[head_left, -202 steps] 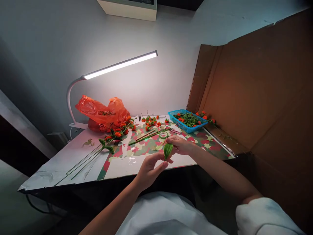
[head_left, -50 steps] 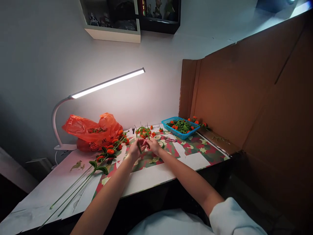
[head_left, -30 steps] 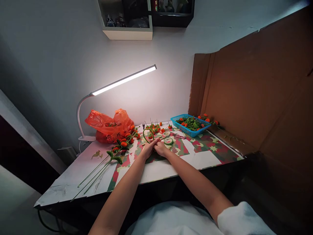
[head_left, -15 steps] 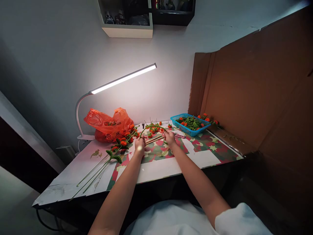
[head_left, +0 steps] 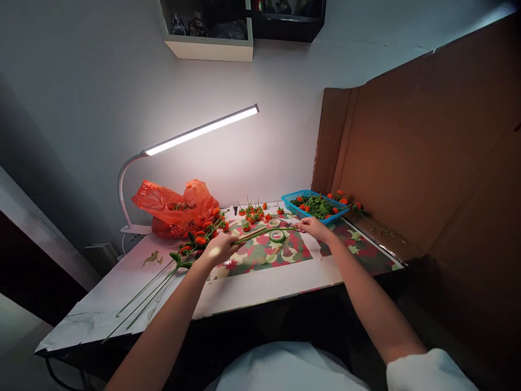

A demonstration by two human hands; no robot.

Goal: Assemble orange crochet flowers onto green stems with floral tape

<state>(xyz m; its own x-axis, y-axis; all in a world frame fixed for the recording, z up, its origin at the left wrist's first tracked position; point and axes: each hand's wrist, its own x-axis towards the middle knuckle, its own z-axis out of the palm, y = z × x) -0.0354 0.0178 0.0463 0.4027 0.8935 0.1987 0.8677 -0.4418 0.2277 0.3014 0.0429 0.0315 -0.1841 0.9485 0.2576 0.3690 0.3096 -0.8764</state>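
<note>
A thin green wire stem (head_left: 260,232) stretches almost straight between my two hands, low over the table. My left hand (head_left: 222,247) is closed on its left end. At the other end, my right hand (head_left: 313,226) pinches it between thumb and fingers. Just below the stem lies a roll of green tape (head_left: 277,237), and a paler tape roll (head_left: 274,223) sits behind it. Wooden sticks (head_left: 251,234) lie near my left hand's fingertips. Orange flowers on long green stems (head_left: 199,240) rest beside my left wrist.
An orange plastic bag (head_left: 179,209) stands at the back left by a lit lamp (head_left: 203,130). Several small orange flower heads (head_left: 252,214) lie at the back. A blue basket (head_left: 288,202) of green pieces is at back right, before a tall cardboard panel (head_left: 407,141).
My hands have moved apart, left hand leftward and right hand rightward. The stem, arched upward before, is now pulled nearly straight and lower. The tape rolls now show more fully.
</note>
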